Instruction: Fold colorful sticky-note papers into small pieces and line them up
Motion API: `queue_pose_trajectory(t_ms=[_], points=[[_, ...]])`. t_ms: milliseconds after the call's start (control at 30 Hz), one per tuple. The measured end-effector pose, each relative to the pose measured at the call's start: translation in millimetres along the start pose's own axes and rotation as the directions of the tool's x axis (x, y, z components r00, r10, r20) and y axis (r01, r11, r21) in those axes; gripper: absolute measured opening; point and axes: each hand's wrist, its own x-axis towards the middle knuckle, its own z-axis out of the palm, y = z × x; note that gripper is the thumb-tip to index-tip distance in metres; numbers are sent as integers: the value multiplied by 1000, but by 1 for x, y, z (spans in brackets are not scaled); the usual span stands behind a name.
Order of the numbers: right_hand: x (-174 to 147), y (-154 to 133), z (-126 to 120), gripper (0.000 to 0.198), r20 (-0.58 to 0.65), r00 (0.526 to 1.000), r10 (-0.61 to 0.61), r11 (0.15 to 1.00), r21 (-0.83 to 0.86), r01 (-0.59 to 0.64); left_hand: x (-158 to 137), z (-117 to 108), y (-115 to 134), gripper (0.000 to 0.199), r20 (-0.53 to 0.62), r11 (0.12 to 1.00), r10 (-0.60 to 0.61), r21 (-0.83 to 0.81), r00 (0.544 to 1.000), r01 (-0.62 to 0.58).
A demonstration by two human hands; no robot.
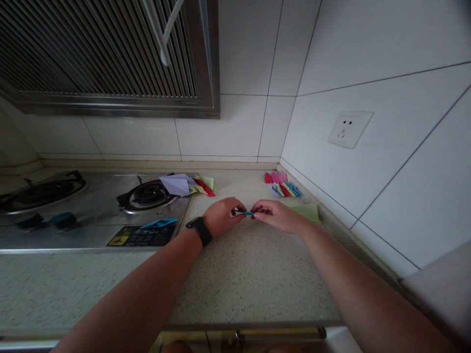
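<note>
A small folded piece of blue paper [245, 213] is held between both hands, just above the speckled countertop [253, 274]. My left hand [223, 215], with a black watch on its wrist, pinches the paper's left end. At the other end, the fingers of my right hand [277, 215] are closed on the same piece. Fingers cover much of it, so its full shape is hidden. Beyond my right hand lie several small folded paper pieces [283, 184] in pink, red, blue and other colours. A pale green paper sheet [307, 212] sits partly behind my right wrist.
Left of the counter is a steel gas stove [99, 196] with two burners. Folded papers, among them a lilac one [176, 185], lie across the right burner's edge. A blue folded paper [160, 223] rests near the stove's front. A range hood [110, 59] hangs above; tiled walls enclose the corner.
</note>
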Motion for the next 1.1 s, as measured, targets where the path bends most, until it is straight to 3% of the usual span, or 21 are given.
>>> queue_pose_trajectory(t_ms=[333,567,767,1100], points=[[-1,4,1,22,28,1000,9,999,45,-10,0,-2,1,11,11,1000,-7,4,1000,7],[-1,4,0,23,-11,1000,-1,1000,10,1,-1,0,0,19,-13,999,-32,5,999,32],[0,3,1,22,-22,1000,-14,1000,-10,14,0,1,-2,11,-10,999,-28,16,1000,28],[-1,3,2,22,-35,999,-2,998,-62,0,1,-1,-1,15,13,1000,6,11,1000,-6]])
